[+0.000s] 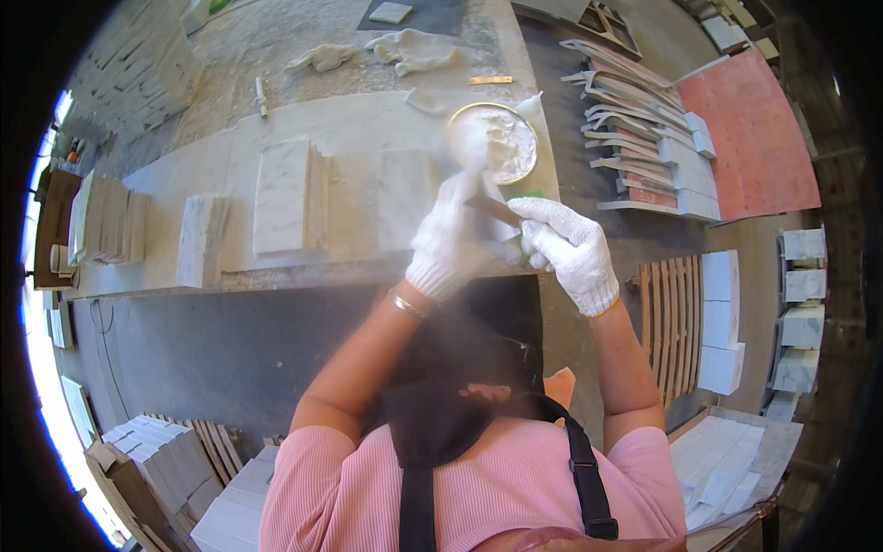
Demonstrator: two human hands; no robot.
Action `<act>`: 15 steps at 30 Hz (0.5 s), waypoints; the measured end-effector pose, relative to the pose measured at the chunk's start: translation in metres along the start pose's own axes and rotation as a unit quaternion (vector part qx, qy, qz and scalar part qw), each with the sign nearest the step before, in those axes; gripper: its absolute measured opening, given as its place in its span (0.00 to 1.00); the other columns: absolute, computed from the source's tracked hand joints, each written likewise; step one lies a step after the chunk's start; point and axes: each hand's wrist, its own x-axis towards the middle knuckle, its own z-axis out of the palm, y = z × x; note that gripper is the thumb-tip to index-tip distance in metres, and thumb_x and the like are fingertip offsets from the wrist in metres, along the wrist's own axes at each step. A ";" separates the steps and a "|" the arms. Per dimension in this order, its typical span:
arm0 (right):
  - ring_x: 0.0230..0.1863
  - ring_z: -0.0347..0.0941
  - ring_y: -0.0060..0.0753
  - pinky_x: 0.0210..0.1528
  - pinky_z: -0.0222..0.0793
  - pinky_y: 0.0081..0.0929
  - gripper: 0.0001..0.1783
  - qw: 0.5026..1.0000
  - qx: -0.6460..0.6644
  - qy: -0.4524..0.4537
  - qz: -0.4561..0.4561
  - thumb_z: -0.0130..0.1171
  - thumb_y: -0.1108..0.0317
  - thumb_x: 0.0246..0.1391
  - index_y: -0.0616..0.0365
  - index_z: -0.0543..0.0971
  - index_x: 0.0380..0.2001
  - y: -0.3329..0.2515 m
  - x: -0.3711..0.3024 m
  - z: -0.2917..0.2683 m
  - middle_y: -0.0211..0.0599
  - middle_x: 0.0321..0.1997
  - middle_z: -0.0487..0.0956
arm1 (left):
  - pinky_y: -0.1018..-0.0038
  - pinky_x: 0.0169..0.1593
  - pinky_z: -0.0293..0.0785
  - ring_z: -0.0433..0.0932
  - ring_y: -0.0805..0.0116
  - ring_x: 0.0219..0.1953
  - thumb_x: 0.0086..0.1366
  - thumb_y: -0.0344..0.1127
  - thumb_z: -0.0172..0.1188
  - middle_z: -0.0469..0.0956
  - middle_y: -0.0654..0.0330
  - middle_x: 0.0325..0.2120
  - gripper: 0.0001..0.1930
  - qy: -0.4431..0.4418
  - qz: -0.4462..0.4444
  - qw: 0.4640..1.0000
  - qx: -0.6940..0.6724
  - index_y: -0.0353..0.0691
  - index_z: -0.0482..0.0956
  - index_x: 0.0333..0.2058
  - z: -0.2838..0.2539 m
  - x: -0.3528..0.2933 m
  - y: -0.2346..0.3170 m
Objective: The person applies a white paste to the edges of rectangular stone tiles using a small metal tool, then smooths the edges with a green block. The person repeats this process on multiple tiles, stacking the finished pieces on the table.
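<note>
In front of me, both hands wear white knit gloves and meet at the table's front edge. My right hand (570,247) is closed, with a flat grey-brown blade (497,210) at its fingertips and bits of green beside the fingers; it looks like a green-handled scraper. The blade reaches left to my left hand (443,241), which is hazy and looks closed; what it grips is hidden. Just beyond the hands stands a round tin (536,152) of white paste (504,138). Left of my left hand, a pale marble tile (402,198) lies on the table.
On the pale table (345,120) are a stack of marble tiles (287,198), more stacks at left, two crumpled gloves (414,51) and a small brass-coloured strip (490,80). A wooden pallet (670,322) and a red board (750,138) stand at right. White boxes (170,460) sit behind left.
</note>
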 end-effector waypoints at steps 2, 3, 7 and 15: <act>0.26 0.71 0.14 0.30 0.68 0.16 0.17 1.000 0.010 0.015 0.006 0.59 0.75 0.68 0.57 0.85 0.57 0.000 -0.004 0.004 0.26 0.31 0.82 | 0.58 0.62 0.77 0.72 0.48 0.65 0.33 0.33 0.86 0.73 0.50 0.62 0.69 0.000 0.005 1.000 0.000 0.47 0.55 0.76 0.000 -0.001 -0.001; 0.26 0.71 0.13 0.29 0.68 0.15 0.17 1.000 0.013 0.026 0.009 0.59 0.75 0.68 0.56 0.85 0.57 0.000 -0.006 0.006 0.26 0.31 0.81 | 0.58 0.62 0.77 0.73 0.48 0.65 0.33 0.34 0.87 0.73 0.50 0.62 0.69 -0.001 0.004 1.000 0.002 0.47 0.55 0.76 0.001 -0.001 -0.002; 0.25 0.70 0.12 0.27 0.66 0.15 0.17 0.997 0.027 0.067 0.007 0.59 0.74 0.69 0.55 0.85 0.58 0.000 -0.011 0.019 0.26 0.31 0.81 | 0.57 0.62 0.77 0.74 0.47 0.64 0.35 0.40 0.87 0.72 0.48 0.62 0.67 0.020 0.012 0.999 0.025 0.44 0.56 0.75 0.003 -0.002 -0.002; 0.26 0.70 0.11 0.28 0.67 0.14 0.17 0.992 0.052 0.114 0.025 0.58 0.74 0.70 0.55 0.84 0.58 0.004 -0.015 0.037 0.27 0.33 0.81 | 0.55 0.62 0.77 0.73 0.44 0.64 0.43 0.41 0.85 0.71 0.45 0.62 0.61 0.077 0.000 0.996 0.048 0.43 0.57 0.74 0.012 -0.009 -0.007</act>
